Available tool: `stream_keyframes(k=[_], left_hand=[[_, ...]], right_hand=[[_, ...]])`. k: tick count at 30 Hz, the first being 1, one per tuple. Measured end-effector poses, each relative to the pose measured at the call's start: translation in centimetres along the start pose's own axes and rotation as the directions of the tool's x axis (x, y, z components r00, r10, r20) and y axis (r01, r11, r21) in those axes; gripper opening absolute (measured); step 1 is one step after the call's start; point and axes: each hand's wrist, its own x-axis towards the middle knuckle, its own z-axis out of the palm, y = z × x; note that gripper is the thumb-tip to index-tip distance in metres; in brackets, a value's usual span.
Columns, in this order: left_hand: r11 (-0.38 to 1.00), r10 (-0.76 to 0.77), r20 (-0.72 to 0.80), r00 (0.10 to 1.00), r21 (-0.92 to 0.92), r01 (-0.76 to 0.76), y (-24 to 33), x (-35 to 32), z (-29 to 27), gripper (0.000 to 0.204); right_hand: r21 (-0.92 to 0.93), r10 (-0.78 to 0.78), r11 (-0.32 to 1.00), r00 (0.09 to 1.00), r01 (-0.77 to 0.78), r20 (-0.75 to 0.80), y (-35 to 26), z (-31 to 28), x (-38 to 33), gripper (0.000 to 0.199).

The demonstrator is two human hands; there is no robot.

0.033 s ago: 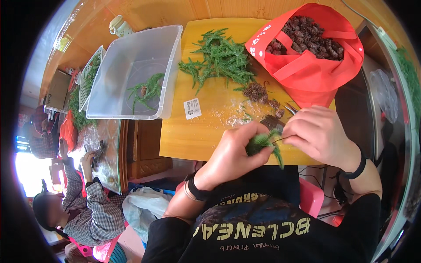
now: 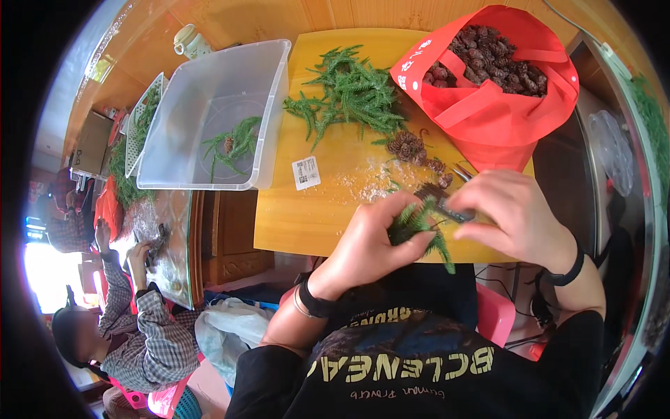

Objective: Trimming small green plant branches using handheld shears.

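Note:
My left hand (image 2: 384, 237) pinches a green artificial pine sprig (image 2: 412, 222) just over the table's near edge. A thin brown wire stem (image 2: 438, 224) sticks out of the sprig toward my right hand. My right hand (image 2: 506, 213) hovers beside it, thumb and forefinger apart, with nothing visibly held between them. Under those fingers lies a bundle of thin dark strands (image 2: 434, 195), partly hidden. Several pinecones (image 2: 407, 147) lie beyond it, next to the metal tips of a tool (image 2: 460, 173) whose rest is hidden by my right hand.
Green sprigs (image 2: 356, 91) are heaped on the yellow table (image 2: 307, 216), near a white label (image 2: 306, 173). A clear plastic bin (image 2: 188, 105) holds a sprig with a pinecone. A red bag (image 2: 488, 129) full of pinecones stands at right. Another person (image 2: 153, 335) works at left.
My right thumb and forefinger have parted and let go of the wire stem. The sprig in my left hand has turned slightly, and more of the dark strands show.

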Motion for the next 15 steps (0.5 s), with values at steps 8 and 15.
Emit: stream_keyframes(k=[8, 15], left_hand=[[0.723, -0.224, 0.173, 0.959, -0.630, 0.283, -1.9, 0.1, -0.5, 0.021], [0.649, -0.204, 0.228, 0.952, -0.697, 0.306, -1.9, -0.2, -1.1, 0.017]], right_hand=[[-0.262, 0.559, 0.791, 0.827, -0.553, -0.058, 8.6, 6.2, -8.8, 0.037], [-0.052, 0.547, 0.829, 0.827, -0.557, -0.132, 10.3, 8.5, -10.6, 0.032]])
